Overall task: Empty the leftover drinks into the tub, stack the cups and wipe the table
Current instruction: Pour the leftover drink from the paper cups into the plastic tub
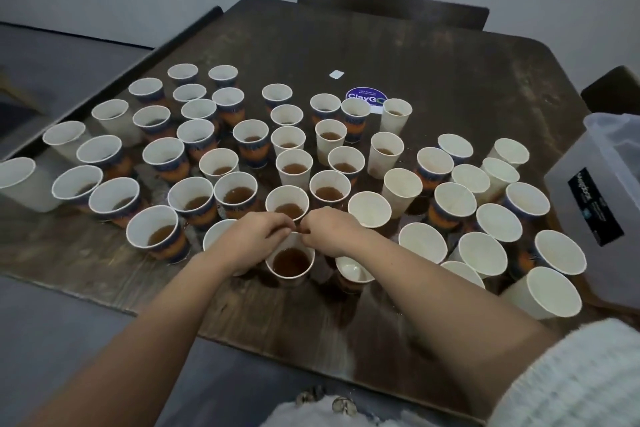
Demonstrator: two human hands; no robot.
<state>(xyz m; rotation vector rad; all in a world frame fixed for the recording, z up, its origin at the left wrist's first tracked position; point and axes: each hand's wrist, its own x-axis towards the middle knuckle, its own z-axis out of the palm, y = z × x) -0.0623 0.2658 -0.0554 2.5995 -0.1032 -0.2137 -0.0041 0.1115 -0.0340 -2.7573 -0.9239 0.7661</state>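
Observation:
Several paper cups cover the dark wooden table (433,55); some are plain white, others have orange and blue print. Many hold a little brown drink. At the front centre stands a cup (291,262) full of dark brown drink. My left hand (256,236) and my right hand (332,229) hover over its far rim, with curled fingers and fingertips almost touching each other. I see nothing held in either hand. A translucent plastic tub (602,184) with a black label stands at the table's right edge.
A round purple sticker (365,99) and a small white tag (335,74) lie on the table behind the cups. Dark chairs stand at the far side (391,5) and at the right (613,87). Wet patches show between the front cups.

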